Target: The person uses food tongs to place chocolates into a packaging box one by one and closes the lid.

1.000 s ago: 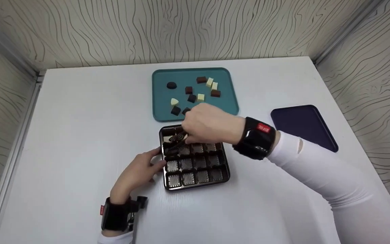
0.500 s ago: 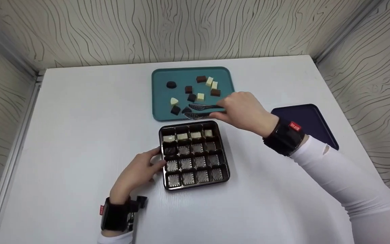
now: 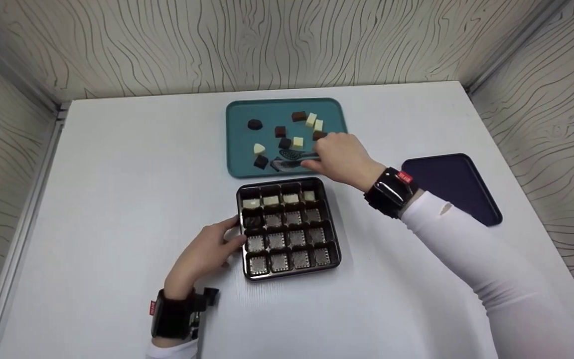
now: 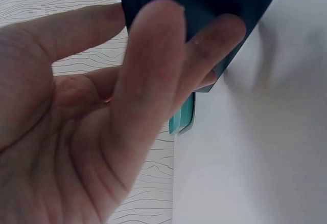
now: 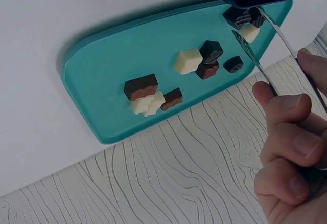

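My left hand [image 3: 210, 252] rests against the left side of the black compartment box [image 3: 338, 259], its fingertips and thumb touching the edge. In the left wrist view the fingers look relaxed against the dark wall. White chocolates [image 3: 271, 201] lie in the box's far row; a dark chocolate [image 3: 252, 221] sits in the second row's left compartment. My right hand [image 3: 343, 158] holds tongs [image 5: 282, 36] over the teal tray [image 3: 237, 172]. The tongs' tips stand apart about a dark chocolate [image 5: 256, 17] near the tray's front edge; whether they touch it I cannot tell.
More dark, brown and white chocolates are scattered on the teal tray, among them a round dark one [image 3: 254, 124] and a white triangular one [image 3: 259, 149]. A dark purple tray [image 3: 451, 184] lies at the right. Patterned panels [image 3: 267, 45] enclose the table's back and sides.
My right hand has gone from above the box to the teal tray, leaving a dark chocolate in the second row. The tongs have closed in on another dark piece. The left hand stays put.
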